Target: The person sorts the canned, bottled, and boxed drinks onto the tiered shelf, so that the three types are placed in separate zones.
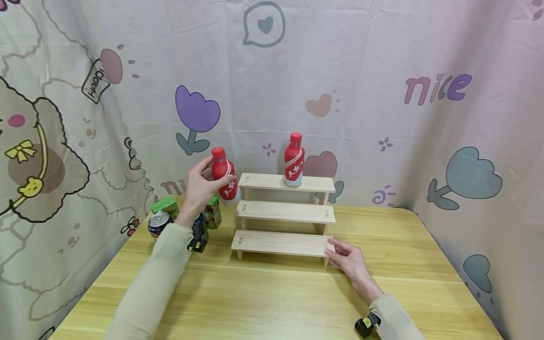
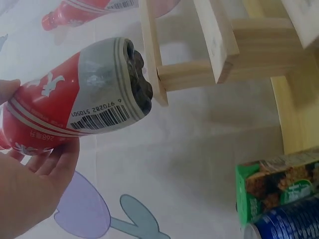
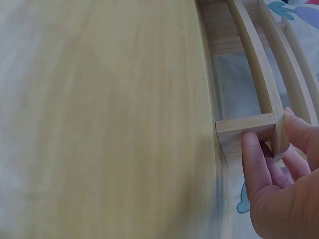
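My left hand (image 1: pixel 199 188) grips a red plastic bottle (image 1: pixel 224 174) with a red cap, held up just left of the top step of a three-tier wooden display stand (image 1: pixel 276 242). In the left wrist view the bottle's grey base and barcode face the stand, apart from it. Another such red bottle (image 1: pixel 294 160) stands upright on the top step, right of its middle. At the lowest step's right end, my right hand (image 1: pixel 350 262) pinches the board's corner, the thumb on top and the fingers (image 3: pixel 256 167) underneath, by the leg.
Left of the stand, partly behind my left arm, are a dark blue can (image 1: pixel 159 223), a green box (image 1: pixel 165 206) and a green-and-brown snack box (image 1: pixel 214 213). Another blue can (image 2: pixel 286 221) shows in the left wrist view. A patterned curtain (image 1: pixel 361 141) hangs behind the wooden table (image 1: pixel 272 297).
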Demonstrator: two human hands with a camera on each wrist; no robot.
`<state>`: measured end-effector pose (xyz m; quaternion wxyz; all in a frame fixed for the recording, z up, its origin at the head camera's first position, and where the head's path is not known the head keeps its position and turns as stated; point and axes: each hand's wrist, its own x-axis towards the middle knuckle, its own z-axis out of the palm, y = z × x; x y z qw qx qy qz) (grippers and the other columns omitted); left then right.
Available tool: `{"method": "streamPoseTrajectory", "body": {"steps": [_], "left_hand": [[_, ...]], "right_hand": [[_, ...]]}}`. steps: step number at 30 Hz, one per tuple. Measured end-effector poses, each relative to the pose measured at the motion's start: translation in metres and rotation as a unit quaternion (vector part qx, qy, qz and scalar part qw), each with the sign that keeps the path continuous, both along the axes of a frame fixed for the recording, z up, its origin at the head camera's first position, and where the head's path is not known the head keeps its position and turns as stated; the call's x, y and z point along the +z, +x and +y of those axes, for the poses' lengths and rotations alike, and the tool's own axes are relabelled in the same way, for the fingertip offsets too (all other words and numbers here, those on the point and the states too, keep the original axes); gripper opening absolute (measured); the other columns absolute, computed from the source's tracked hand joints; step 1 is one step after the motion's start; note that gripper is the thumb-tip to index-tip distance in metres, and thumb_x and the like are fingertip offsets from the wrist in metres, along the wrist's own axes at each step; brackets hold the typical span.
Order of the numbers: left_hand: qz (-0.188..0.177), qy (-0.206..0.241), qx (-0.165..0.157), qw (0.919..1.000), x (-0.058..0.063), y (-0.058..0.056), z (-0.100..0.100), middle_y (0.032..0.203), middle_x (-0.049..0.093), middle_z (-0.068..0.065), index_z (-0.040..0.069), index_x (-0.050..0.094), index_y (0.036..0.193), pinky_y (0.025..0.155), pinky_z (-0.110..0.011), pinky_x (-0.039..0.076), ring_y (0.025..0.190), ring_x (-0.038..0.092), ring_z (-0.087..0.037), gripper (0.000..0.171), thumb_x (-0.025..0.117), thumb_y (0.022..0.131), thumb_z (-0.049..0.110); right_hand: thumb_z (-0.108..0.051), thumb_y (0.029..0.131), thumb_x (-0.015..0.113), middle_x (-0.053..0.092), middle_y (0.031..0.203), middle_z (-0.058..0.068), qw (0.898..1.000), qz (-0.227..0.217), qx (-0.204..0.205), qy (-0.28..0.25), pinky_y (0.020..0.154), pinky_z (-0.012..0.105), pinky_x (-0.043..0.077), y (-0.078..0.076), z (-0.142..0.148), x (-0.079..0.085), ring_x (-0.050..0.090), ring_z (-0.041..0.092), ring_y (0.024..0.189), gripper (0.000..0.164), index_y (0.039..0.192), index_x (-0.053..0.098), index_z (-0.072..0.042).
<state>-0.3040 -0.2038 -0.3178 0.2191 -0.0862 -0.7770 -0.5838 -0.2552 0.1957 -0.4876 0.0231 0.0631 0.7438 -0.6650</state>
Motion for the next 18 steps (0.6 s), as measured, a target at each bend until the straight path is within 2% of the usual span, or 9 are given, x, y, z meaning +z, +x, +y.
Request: {"method": "streamPoseTrajectory", "body": {"steps": [6, 12, 18], "left_hand": [[0.021, 0.010, -0.007, 0.9997, 0.002, -0.009, 0.010, 0.135, 0.058, -0.015, 0.013, 0.048, 0.144, 0.098, -0.050, 0.051, 0.116, 0.063, -0.034, 0.071, 0.081, 0.082, 0.019], [0.040, 0.026, 0.002, 0.9989, 0.004, -0.018, 0.022, 0.136, 0.058, -0.014, 0.013, 0.047, 0.145, 0.102, -0.045, 0.049, 0.117, 0.062, -0.032, 0.070, 0.079, 0.083, 0.017], [0.062, 0.042, -0.011, 0.9971, 0.005, -0.029, 0.035, 0.136, 0.057, -0.018, 0.007, 0.045, 0.145, 0.104, -0.047, 0.047, 0.119, 0.060, -0.036, 0.070, 0.077, 0.082, 0.006]], "right_hand": [[-0.011, 0.085, 0.076, 0.069, 0.116, 0.012, 1.000, 0.000, 0.002, 0.003, 0.071, 0.022, 0.058, 0.002, 0.000, 0.002, 0.066, 0.006, 0.081, 0.051, 0.132, 0.060, -0.003], [-0.011, 0.085, 0.076, 0.067, 0.120, 0.015, 1.000, -0.002, 0.000, -0.001, 0.073, 0.022, 0.058, 0.001, 0.000, 0.002, 0.066, 0.007, 0.084, 0.051, 0.133, 0.060, -0.003], [-0.011, 0.085, 0.077, 0.067, 0.119, 0.015, 1.000, -0.004, 0.001, 0.001, 0.075, 0.024, 0.059, -0.001, 0.000, 0.000, 0.067, 0.007, 0.087, 0.050, 0.132, 0.061, -0.003]]}}
